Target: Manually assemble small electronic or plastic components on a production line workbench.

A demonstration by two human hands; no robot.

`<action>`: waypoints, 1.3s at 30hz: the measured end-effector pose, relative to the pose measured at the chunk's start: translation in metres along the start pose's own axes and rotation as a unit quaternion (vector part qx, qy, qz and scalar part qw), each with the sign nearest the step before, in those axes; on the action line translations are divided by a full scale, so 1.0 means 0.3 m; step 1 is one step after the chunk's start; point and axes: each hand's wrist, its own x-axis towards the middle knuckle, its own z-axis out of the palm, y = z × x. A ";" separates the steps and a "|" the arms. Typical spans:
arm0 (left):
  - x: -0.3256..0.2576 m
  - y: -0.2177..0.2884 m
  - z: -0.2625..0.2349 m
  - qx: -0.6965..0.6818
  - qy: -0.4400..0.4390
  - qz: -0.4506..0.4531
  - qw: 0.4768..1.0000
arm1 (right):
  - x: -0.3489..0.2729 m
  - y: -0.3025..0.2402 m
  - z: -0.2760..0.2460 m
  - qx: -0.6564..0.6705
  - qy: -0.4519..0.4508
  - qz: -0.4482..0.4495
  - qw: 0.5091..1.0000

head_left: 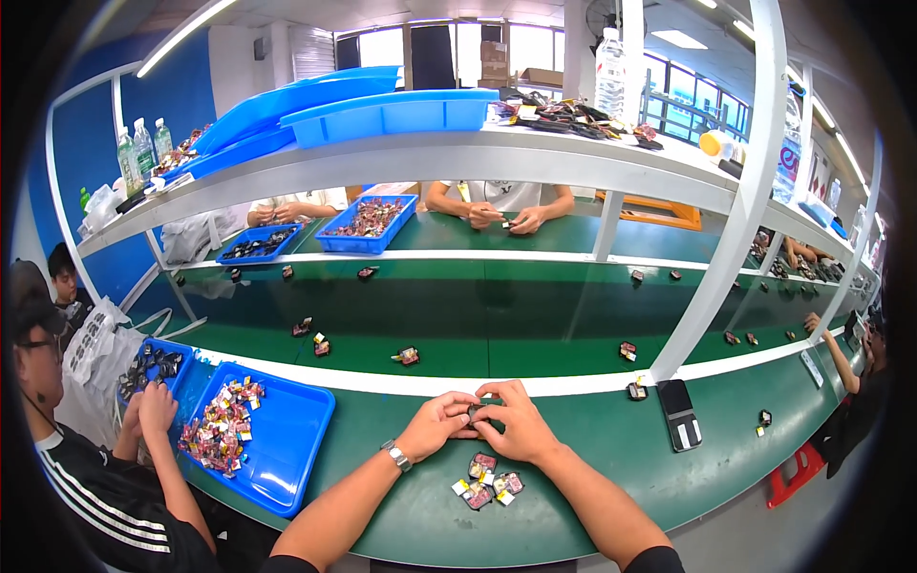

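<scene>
Over the green work surface (401, 516), my left hand (435, 427) and my right hand (519, 421) meet, fingertips pinched together. Between them is a small dark piece (472, 413), mostly hidden by the fingers, so its exact kind is unclear. Just below the hands, nearer to me, lies a small cluster of dark-and-pink little parts with white and yellow tabs (487, 482). A metal-banded watch (395, 456) sits on my left wrist.
At left, a co-worker (105, 477) works beside a blue tray (320, 420) of similar parts. To the right lie a black flat case (679, 416) and a loose part (637, 389). Ahead, a dark green belt (478, 315) carries scattered parts below a white shelf (430, 162); a post (716, 239) rises at right.
</scene>
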 end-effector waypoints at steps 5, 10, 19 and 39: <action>-0.003 0.001 -0.003 0.006 0.002 -0.001 1.000 | -0.007 0.005 0.014 -0.001 0.011 -0.002 1.000; 0.003 -0.007 -0.013 -0.036 0.016 -0.009 0.999 | -0.016 -0.001 0.044 -0.014 0.067 0.026 0.997; 0.001 -0.012 -0.011 -0.056 0.018 0.013 0.998 | -0.028 0.008 0.073 0.009 0.081 0.061 0.995; -0.003 -0.009 -0.018 -0.101 0.002 0.020 0.995 | -0.031 -0.015 0.090 0.032 0.105 0.081 0.991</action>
